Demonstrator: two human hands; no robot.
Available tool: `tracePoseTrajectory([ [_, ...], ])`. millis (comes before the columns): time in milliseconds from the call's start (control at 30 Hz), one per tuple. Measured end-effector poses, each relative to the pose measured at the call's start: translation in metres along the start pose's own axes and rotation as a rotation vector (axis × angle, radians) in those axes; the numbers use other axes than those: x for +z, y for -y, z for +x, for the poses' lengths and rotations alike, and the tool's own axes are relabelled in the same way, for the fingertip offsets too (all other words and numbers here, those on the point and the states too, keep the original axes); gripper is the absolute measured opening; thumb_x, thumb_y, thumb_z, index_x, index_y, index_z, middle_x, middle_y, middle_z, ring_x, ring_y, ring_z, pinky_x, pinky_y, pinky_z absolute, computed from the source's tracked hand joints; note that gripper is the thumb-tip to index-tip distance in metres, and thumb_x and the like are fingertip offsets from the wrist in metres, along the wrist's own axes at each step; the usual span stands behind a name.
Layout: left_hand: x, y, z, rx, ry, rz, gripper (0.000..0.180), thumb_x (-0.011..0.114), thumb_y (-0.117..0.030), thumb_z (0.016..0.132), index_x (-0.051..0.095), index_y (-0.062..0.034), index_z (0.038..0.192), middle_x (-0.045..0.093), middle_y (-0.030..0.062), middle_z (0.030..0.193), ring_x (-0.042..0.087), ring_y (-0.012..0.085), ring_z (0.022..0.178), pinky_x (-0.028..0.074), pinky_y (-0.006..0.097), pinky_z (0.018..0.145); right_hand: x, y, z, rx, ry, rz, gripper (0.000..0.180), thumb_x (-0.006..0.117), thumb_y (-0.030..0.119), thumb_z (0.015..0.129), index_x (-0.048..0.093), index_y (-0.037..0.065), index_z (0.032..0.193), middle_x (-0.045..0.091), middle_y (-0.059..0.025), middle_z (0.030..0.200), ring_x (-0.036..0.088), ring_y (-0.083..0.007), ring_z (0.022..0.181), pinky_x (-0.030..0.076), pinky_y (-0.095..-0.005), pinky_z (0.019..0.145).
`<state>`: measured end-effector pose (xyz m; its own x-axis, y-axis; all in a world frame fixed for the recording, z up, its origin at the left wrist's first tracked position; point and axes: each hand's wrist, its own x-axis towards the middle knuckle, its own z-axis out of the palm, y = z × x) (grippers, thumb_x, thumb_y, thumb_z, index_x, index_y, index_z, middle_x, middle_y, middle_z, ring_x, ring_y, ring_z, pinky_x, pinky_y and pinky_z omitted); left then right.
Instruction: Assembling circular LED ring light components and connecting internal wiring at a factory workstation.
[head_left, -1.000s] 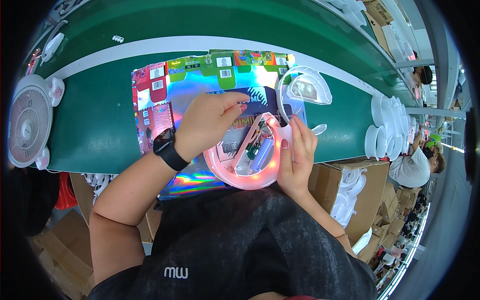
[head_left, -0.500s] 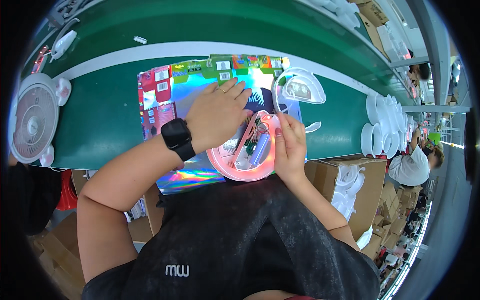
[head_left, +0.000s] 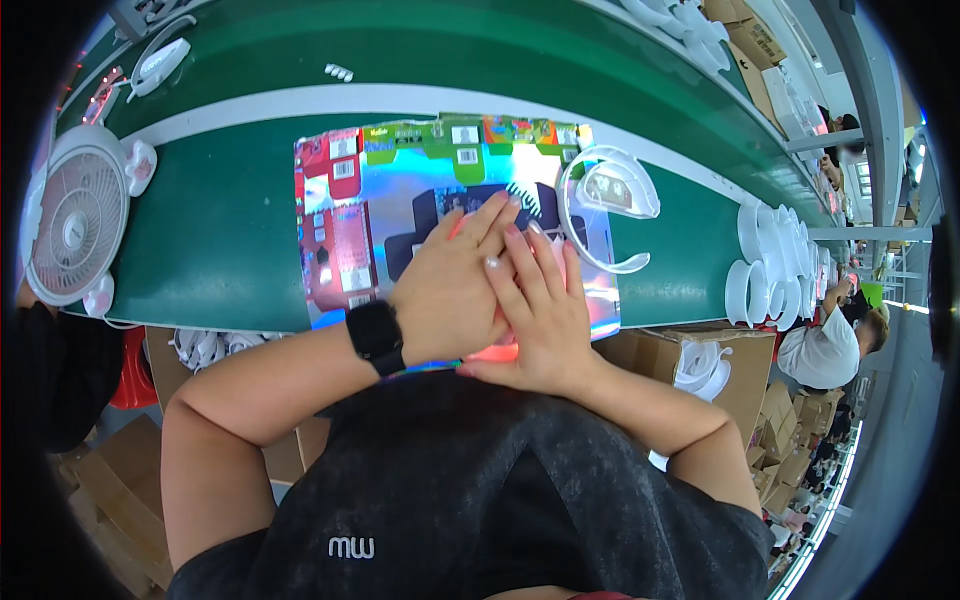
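My left hand [head_left: 450,285], with a black watch on its wrist, lies flat with fingers stretched out over a round white plastic housing glowing red [head_left: 497,353]. My right hand [head_left: 548,318] rests beside it with fingers spread, its fingertips meeting the left fingers. Only small glowing bits of the housing show between and below the hands; its inside is hidden. Beneath lies a shiny printed cardboard sheet [head_left: 400,178]. On its right edge sits a curved white plastic ring part with a translucent half-round section [head_left: 612,190], just beyond my right fingers.
A white fan [head_left: 75,230] stands at the left end of the green bench [head_left: 220,250]. Stacked white ring parts [head_left: 765,262] are at the right. An open carton [head_left: 735,365] with white parts stands below the bench edge. A co-worker [head_left: 825,350] sits far right.
My right hand has left the housing's right rim and now lies spread over it beside my left hand. The housing's exposed wiring and blue cell are now covered.
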<state>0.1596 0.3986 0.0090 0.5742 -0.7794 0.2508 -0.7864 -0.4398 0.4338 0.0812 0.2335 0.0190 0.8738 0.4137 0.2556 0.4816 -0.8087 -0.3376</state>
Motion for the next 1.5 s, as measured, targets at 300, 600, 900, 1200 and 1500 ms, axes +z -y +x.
tracePoseTrajectory([
  [300, 0.009, 0.013, -0.007, -0.041, -0.301, -0.346, 0.053, 0.061, -0.026, 0.085, 0.053, 0.0000, 0.130, 0.035, 0.0276, 0.149, 0.032, 0.0422, 0.139, 0.031, 0.045, 0.112, -0.001, -0.002, -0.001, 0.001, -0.044, -0.066, 0.101, 0.080, 0.057, 0.063, 0.042, 0.008, 0.143, 0.028, -0.0250, 0.153, 0.027, -0.0446, 0.141, 0.017, -0.0628, 0.111],
  [600, 0.017, 0.032, -0.033, -0.235, -0.046, 0.187, 0.061, 0.059, -0.043, 0.091, 0.048, -0.0033, 0.137, 0.035, 0.0234, 0.150, 0.023, 0.0386, 0.144, 0.021, 0.053, 0.116, -0.033, -0.139, 0.065, 0.229, -0.400, -0.766, 0.089, 0.076, 0.050, 0.074, 0.039, 0.010, 0.144, 0.028, -0.0270, 0.151, 0.026, -0.0462, 0.140, 0.016, -0.0684, 0.110],
  [900, -0.017, 0.080, 0.002, -0.189, 0.043, -0.107, 0.053, 0.065, -0.039, 0.088, 0.057, -0.0052, 0.127, 0.052, 0.0200, 0.136, 0.046, 0.0357, 0.130, 0.035, 0.045, 0.109, 0.039, -0.081, 0.066, 0.118, -0.170, -0.223, 0.068, 0.069, 0.042, 0.083, 0.048, 0.007, 0.137, 0.029, -0.0235, 0.152, 0.022, -0.0439, 0.143, 0.017, -0.0611, 0.113],
  [1200, -0.102, 0.302, -0.014, -1.151, -0.326, 0.551, 0.082, 0.069, -0.045, 0.083, 0.030, -0.0156, 0.149, 0.014, 0.0213, 0.159, 0.017, 0.0396, 0.146, 0.031, 0.056, 0.110, 0.043, -0.073, 0.074, 0.089, -0.224, -0.200, 0.059, 0.068, 0.038, 0.085, 0.054, 0.004, 0.131, 0.036, -0.0226, 0.147, 0.026, -0.0420, 0.141, 0.021, -0.0579, 0.113],
  [1500, -0.131, 0.392, -0.040, -1.083, -0.326, 0.755, 0.037, 0.066, -0.032, 0.087, 0.061, -0.0221, 0.123, 0.031, 0.0166, 0.153, 0.013, 0.0407, 0.147, 0.027, 0.060, 0.109, 0.043, -0.073, 0.074, 0.110, -0.242, -0.191, 0.048, 0.068, 0.033, 0.085, 0.062, 0.002, 0.121, 0.037, -0.0229, 0.147, 0.029, -0.0423, 0.140, 0.025, -0.0540, 0.113],
])
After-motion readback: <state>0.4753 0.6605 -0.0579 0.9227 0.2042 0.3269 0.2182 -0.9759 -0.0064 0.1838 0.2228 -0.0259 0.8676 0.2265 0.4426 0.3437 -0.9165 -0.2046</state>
